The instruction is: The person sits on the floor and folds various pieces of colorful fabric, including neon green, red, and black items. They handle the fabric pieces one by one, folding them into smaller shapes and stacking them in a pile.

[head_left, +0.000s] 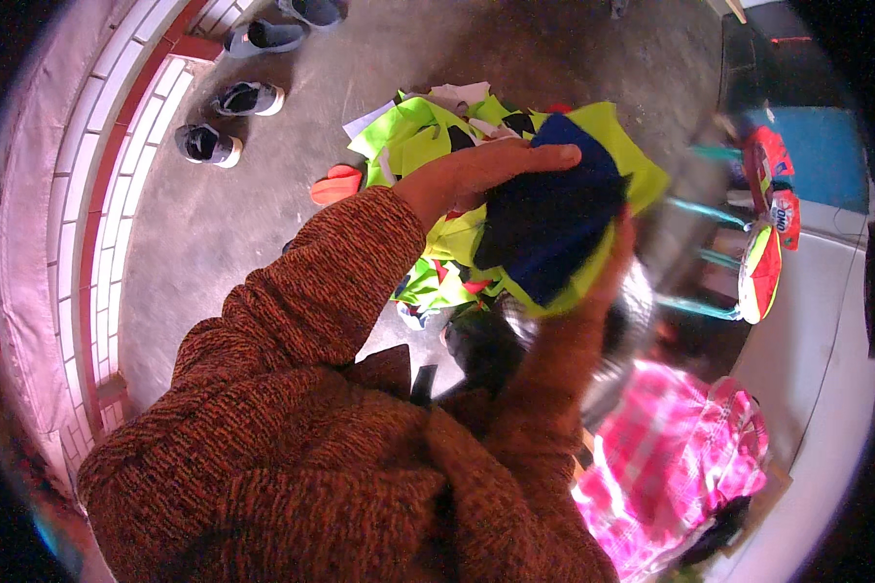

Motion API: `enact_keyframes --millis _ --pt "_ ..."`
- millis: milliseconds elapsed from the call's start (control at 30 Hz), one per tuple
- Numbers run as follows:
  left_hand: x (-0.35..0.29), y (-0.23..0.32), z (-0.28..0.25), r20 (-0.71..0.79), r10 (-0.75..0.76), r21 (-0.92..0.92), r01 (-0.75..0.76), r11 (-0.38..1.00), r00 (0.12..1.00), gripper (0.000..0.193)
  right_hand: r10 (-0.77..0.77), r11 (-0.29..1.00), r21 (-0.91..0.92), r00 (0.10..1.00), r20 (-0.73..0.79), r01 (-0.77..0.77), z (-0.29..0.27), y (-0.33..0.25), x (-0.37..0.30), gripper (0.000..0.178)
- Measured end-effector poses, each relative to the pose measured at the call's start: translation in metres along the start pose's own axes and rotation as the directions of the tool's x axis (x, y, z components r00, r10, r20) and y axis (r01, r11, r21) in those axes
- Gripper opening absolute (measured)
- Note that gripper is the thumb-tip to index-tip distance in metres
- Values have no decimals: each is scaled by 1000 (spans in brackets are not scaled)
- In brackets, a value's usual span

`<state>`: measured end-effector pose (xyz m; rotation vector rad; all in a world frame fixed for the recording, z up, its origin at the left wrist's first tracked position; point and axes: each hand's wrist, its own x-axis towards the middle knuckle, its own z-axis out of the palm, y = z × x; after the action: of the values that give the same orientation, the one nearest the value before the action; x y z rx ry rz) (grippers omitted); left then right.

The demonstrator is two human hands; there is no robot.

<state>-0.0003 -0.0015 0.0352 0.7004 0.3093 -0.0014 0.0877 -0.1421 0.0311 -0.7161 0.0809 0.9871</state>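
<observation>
A stack of cut cloth pieces is held up in front of me. A navy blue cloth piece [554, 223] lies on top, with neon yellow cloth [634, 173] sticking out around it. My left hand [486, 167] is closed on the stack, its thumb pressed flat on the navy piece and its fingers hidden underneath. At the stack's right edge is my right hand [612, 262], smeared by motion; its fingers cannot be made out. Below, a heap of neon yellow, black, white and red cloth scraps [408, 136] spreads over the floor.
Several dark shoes [248, 99] stand on the grey floor [292, 136] at the far left, beside a white-tiled ledge. To the right is a stool with turquoise legs [700, 306], colourful packets near it. Pink checked cloth [676, 457] lies at the lower right.
</observation>
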Motion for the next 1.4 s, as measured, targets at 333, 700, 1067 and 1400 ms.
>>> enact_keyframes --millis 333,700,1067,1400 --pt "10 -5 -3 -198 -115 86 134 987 973 38 -368 769 -539 928 65 343 -14 -18 14 34" --pt "2 2 -5 -128 -39 13 41 999 991 39 -683 272 -797 692 235 539 -12 -15 19 40" --pt "12 -8 -13 -13 21 -219 -23 976 1000 33 -521 -430 -771 569 636 469 -17 1 25 28" --pt "9 1 -15 -136 103 -427 -152 891 985 32 -374 -17 -679 625 685 734 -5 11 13 26"
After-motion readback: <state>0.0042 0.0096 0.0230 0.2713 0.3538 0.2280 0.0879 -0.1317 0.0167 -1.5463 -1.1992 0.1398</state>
